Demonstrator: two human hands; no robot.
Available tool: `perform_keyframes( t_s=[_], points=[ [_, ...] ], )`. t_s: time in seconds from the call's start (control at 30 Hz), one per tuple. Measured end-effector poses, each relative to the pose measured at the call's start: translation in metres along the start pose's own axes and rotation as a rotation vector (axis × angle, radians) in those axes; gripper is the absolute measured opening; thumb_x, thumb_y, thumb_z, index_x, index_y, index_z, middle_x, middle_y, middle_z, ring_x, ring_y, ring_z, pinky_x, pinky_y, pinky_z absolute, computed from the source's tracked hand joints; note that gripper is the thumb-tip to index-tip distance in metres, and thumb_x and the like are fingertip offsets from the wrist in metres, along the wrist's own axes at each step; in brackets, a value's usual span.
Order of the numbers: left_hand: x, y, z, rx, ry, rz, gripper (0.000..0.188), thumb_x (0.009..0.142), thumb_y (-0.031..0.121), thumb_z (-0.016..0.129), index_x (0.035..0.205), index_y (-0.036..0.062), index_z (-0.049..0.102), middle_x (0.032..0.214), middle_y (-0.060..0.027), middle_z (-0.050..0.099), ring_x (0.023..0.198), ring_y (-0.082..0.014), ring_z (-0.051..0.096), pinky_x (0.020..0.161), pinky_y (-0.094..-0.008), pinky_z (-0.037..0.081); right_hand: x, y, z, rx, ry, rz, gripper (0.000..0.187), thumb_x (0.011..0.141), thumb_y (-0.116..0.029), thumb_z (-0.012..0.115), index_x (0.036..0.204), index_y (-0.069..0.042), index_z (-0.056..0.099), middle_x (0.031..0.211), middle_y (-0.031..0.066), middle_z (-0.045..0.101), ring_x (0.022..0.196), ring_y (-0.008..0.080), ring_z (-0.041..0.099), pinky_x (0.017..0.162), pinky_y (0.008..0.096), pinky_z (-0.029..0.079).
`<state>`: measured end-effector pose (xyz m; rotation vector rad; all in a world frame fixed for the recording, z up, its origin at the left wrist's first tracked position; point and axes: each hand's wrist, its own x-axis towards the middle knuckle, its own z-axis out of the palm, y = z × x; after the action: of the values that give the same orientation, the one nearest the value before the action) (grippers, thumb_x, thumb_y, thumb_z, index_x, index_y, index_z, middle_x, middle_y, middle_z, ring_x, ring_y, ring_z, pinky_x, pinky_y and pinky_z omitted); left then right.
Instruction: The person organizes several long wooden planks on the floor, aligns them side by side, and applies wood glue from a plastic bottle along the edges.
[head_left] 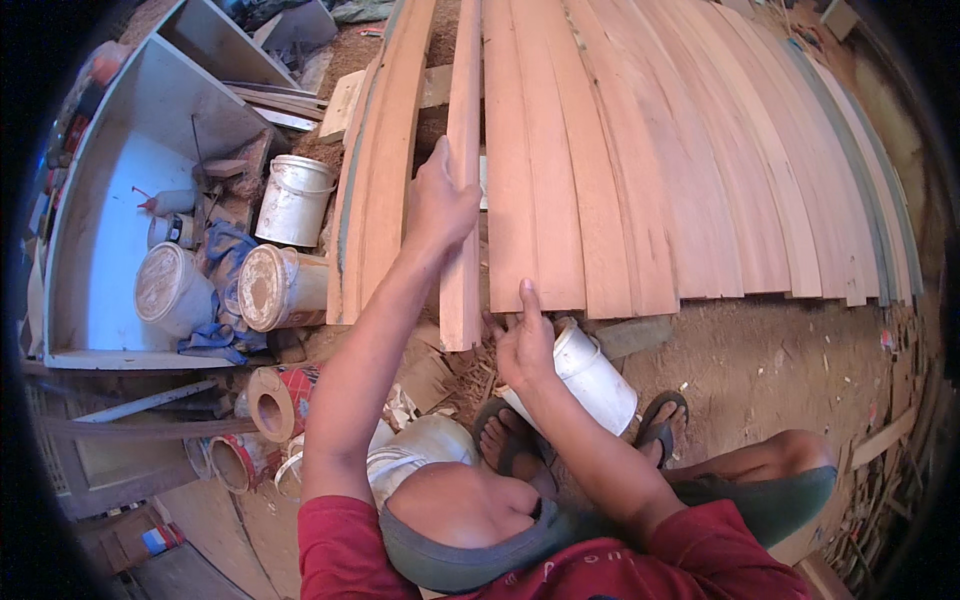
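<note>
The left hand grips a thin plank and the right hand, open, touches its near end, so it could tip onto the feet.

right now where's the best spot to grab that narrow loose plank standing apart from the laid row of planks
Probably by its long edges near the lower end, coming from above. The narrow reddish wooden plank lies apart from the laid row of flat wooden planks, with gaps along both edges. The left hand already grips it midway; the right hand sits by its near end.
</note>
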<state>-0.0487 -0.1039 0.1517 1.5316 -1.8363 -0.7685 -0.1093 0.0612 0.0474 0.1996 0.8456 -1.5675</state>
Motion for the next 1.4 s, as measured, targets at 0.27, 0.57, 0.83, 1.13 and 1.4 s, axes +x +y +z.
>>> perform_keyframes(
  t_s=[0.27,0.57,0.83,1.13,1.4],
  points=[
    [0.008,0.0,-0.001,0.076,-0.064,0.05,0.077,0.08,0.011,0.065,0.149,-0.0099,0.035,0.141,-0.0301,0.052,0.132,-0.0333,0.054,0.11,-0.0372,0.042,0.016,0.007,-0.013,0.027,-0.018,-0.074,0.06,0.093,-0.04,0.072,0.14,-0.012,0.047,0.135,0.0043,0.056,0.124,0.0207,0.051,0.102,0.0433,0.042],
    [0.018,0.005,0.001,0.12,0.062,0.306,0.065,0.096,0.044,0.061,0.14,-0.002,0.051,0.144,-0.0291,0.049,0.139,-0.0429,0.041,0.117,-0.0473,0.03,-0.019,-0.022,-0.003,0.381,-0.15,0.191,0.05,0.089,-0.043,0.072,0.126,-0.013,0.057,0.119,0.0068,0.066,0.104,0.0215,0.065,0.086,0.0398,0.048],
    [0.035,0.049,0.049,0.213,-0.142,0.4,0.087,0.089,0.049,0.069,0.149,-0.004,0.037,0.145,-0.0329,0.046,0.142,-0.043,0.038,0.117,-0.0462,0.031,-0.032,-0.056,0.003,0.647,-0.159,0.255,0.036,0.09,-0.043,0.07,0.111,-0.014,0.066,0.098,0.006,0.074,0.084,0.0155,0.073,0.075,0.0361,0.046],
    [0.052,0.05,0.084,-0.117,-0.493,0.22,0.084,0.085,0.031,0.071,0.148,-0.0057,0.03,0.136,-0.0307,0.055,0.128,-0.0383,0.057,0.11,-0.0421,0.043,-0.053,-0.086,0.015,0.491,0.067,0.432,0.067,0.093,-0.068,0.051,0.104,-0.004,0.066,0.075,0.0086,0.065,0.059,0.02,0.052,0.071,0.0344,0.046],
    [0.054,0.05,0.081,-0.105,-0.436,0.202,0.094,0.085,0.04,0.073,0.151,-0.0074,0.025,0.137,-0.0319,0.054,0.127,-0.038,0.057,0.108,-0.0417,0.044,-0.082,-0.183,-0.042,-1.388,-0.318,-0.361,0.035,0.082,-0.026,0.074,0.105,-0.003,0.061,0.079,0.0096,0.062,0.072,0.0245,0.061,0.068,0.0382,0.05]
  ],
)
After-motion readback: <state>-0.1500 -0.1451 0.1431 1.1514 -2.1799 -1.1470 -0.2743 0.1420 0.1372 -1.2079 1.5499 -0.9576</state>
